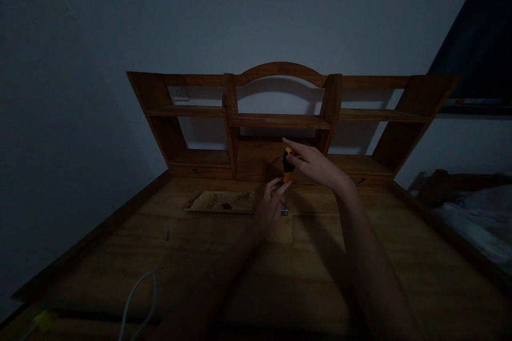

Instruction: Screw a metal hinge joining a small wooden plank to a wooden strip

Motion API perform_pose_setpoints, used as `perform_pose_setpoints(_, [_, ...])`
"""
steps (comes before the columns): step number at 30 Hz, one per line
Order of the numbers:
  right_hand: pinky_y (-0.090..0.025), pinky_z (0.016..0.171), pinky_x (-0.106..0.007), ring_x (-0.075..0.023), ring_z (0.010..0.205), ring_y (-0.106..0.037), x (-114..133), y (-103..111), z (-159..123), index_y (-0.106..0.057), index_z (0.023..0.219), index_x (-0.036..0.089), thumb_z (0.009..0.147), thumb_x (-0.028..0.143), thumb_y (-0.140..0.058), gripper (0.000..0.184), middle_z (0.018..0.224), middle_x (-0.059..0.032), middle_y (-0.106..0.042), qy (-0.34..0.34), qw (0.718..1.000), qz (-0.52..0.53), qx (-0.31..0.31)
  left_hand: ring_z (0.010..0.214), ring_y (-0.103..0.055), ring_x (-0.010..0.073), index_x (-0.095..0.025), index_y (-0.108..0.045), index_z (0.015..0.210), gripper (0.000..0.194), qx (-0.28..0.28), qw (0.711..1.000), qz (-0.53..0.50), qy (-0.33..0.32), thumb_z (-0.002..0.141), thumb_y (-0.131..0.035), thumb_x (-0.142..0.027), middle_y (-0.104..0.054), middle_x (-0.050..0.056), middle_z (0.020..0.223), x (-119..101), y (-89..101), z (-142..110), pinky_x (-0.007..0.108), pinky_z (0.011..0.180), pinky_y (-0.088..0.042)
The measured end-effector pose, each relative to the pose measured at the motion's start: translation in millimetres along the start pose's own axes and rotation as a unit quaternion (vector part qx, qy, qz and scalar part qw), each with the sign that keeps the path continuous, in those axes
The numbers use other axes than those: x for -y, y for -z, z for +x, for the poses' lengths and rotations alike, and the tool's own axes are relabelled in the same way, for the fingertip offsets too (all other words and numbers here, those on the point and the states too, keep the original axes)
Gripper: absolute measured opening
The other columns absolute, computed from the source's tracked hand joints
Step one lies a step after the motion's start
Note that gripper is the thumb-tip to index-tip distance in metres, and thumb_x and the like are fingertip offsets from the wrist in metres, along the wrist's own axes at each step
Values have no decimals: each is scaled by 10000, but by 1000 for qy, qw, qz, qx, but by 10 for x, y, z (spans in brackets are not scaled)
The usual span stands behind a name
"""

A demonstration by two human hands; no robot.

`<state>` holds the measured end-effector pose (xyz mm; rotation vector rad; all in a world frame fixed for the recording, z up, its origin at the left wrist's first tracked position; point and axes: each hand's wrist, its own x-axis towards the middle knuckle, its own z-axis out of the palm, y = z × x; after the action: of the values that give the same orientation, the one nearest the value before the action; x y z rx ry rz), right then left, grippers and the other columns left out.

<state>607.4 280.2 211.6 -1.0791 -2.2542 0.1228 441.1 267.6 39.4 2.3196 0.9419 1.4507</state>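
Observation:
A screwdriver (287,162) with a yellow and black handle stands nearly upright over the wooden desktop, its thin shaft pointing down. My right hand (314,164) grips the upper handle, thumb on its side and index finger stretched out past the top. Lower down, the fingers of my left hand (272,203) close about the bottom of the handle, close to the shaft. Under the tip sits a small shiny metal piece (284,212) on the wood; dim light hides its exact shape. To the left of it lies a rough, pale wooden strip (222,201) with a dark knot.
A wooden shelf unit (280,120) with open compartments stands at the desktop's (160,261) back, against the wall. A small screw-like item (167,234) lies left. A white cable (127,309) loops at the front, near a yellow object (45,319). Pale cloth (480,218) is at far right.

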Motion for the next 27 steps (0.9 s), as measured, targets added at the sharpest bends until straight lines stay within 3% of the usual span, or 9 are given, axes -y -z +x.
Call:
perform_pose_setpoints(3, [-487,930,-362,-253,1065,-654,36,5,7,-601,1277,163,983,363,-490,373,1208,-123,-681,-1,999,-42,-28,1367,-416,194,-353,-332,1514,596,1,1000,-6,-1,981,-303,-88,-306,68,1519,1,2,5,431,1132,-412])
perform_pose_setpoints(5, [-498,828,-362,-264,923,-668,59,-20,13,-641,1100,173,964,444,-535,321,1019,-114,-706,-21,992,-110,-58,1368,-415,197,-354,-333,1515,602,-3,1000,-8,-4,977,-307,-85,-315,68,1516,0,3,9,428,1130,-415])
perform_pose_setpoints(7, [-492,812,-371,-275,904,-659,65,-52,20,-637,1021,180,948,509,-550,349,988,-119,-690,-34,985,-152,-79,1358,-428,205,-354,-344,1511,595,-6,1000,-5,-3,978,-317,-91,-327,69,1510,-2,5,9,427,1118,-429])
perform_pose_setpoints(10, [-490,893,-380,-276,1027,-644,29,-60,23,-629,1171,177,945,502,-554,402,1157,-129,-669,-18,992,-104,-63,1337,-452,217,-346,-368,1498,569,-13,1000,0,0,984,-332,-106,-336,75,1502,-8,15,6,425,1090,-457])
perform_pose_setpoints(14, [-477,978,-351,-228,1135,-628,-47,24,3,-510,1430,191,961,324,-519,488,1364,-88,-611,4,1000,24,-9,1345,-445,221,-359,-346,1509,586,-14,1000,-4,-6,983,-325,-100,-340,74,1500,-22,37,14,438,1107,-443])
perform_pose_setpoints(17, [-514,883,-324,-205,981,-677,-60,63,-7,-588,1357,222,967,318,-524,407,1237,-59,-685,10,999,36,-8,1319,-471,209,-377,-336,1511,595,-14,1000,-18,-9,984,-318,-102,-334,67,1504,-23,37,23,438,1115,-436])
perform_pose_setpoints(20, [-510,887,-361,-245,966,-670,-39,35,2,-678,1205,205,945,406,-581,342,1109,-87,-706,-8,998,-44,-47,1288,-495,205,-365,-352,1505,578,-27,999,-21,-6,987,-316,-110,-344,72,1499,-12,24,27,451,1117,-432])
perform_pose_setpoints(23, [-472,986,-421,-293,1107,-631,-29,2,13,-629,1306,169,947,429,-567,447,1221,-135,-660,-24,994,-85,-58,1281,-497,204,-349,-358,1503,558,-33,999,-15,-1,994,-314,-125,-353,76,1497,-4,19,29,451,1110,-437])
perform_pose_setpoints(27, [-418,1080,-406,-256,1268,-556,-40,35,8,-476,1472,177,977,311,-477,512,1425,-107,-560,-1,1000,0,-10,1288,-486,200,-348,-375,1493,522,-47,999,-10,4,1009,-309,-163,-385,70,1463,3,23,34,431,1114,-435])
